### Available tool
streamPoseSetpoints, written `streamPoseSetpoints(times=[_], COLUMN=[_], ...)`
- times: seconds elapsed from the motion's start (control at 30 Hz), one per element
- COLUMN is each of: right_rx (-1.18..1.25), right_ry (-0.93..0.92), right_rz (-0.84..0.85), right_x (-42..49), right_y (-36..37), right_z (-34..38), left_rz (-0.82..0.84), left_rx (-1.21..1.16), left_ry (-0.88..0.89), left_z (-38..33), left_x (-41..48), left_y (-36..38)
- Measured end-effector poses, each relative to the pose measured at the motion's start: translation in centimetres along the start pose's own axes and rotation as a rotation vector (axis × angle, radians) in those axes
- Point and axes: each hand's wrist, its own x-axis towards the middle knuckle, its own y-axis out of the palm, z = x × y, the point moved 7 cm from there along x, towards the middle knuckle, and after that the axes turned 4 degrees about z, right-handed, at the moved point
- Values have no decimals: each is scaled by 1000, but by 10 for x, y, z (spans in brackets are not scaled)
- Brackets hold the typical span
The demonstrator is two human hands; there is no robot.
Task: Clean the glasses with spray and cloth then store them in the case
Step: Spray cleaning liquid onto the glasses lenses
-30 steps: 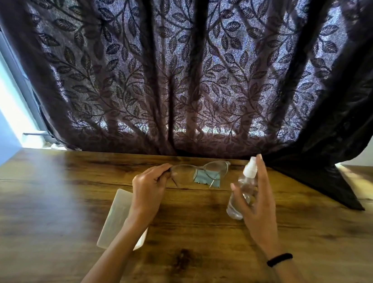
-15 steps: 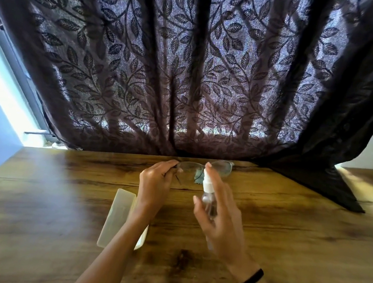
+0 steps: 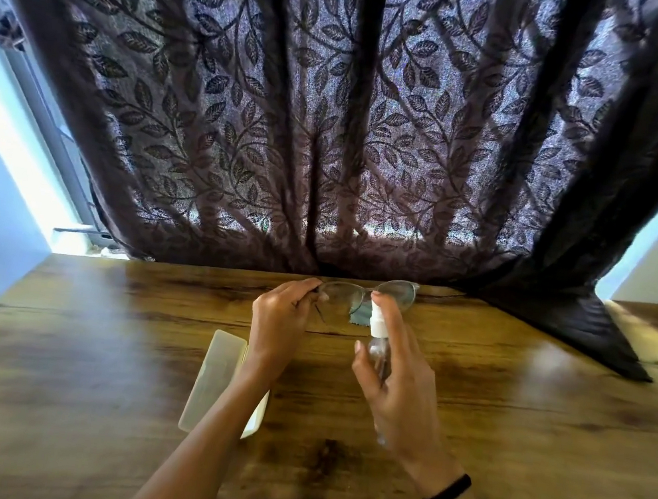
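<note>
Glasses [image 3: 367, 298] and spray bottle [image 3: 379, 339] raised.
We pinch the frame in our left hand [image 3: 278, 322]; our right hand [image 3: 397, 388] grips the bottle.

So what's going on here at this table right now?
A person is cleaning glasses. The left hand holds the glasses up by one end of the frame, and the right hand aims a small spray bottle at the lenses, a finger on its nozzle. A blue cloth lies on the wooden table behind them, and the pale case rests under the left forearm.
</note>
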Motion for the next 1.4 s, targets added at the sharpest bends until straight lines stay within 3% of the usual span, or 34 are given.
streamPoseSetpoints(times=[0.73,1.0,1.4], right_rx=[-144,-54,194], right_ry=[96,93,411], right_rz=[-78,-116,-241], right_x=[2,-1,-22], right_y=[-51,-48,-58], right_z=[-41,-43,-114], left_rz=[-8,-10,-4], left_rx=[0,-14,-3], left_ry=[-17,-36,-10], left_z=[4,6,3], left_x=[0,0,-3], left_y=[-4,-5,-5])
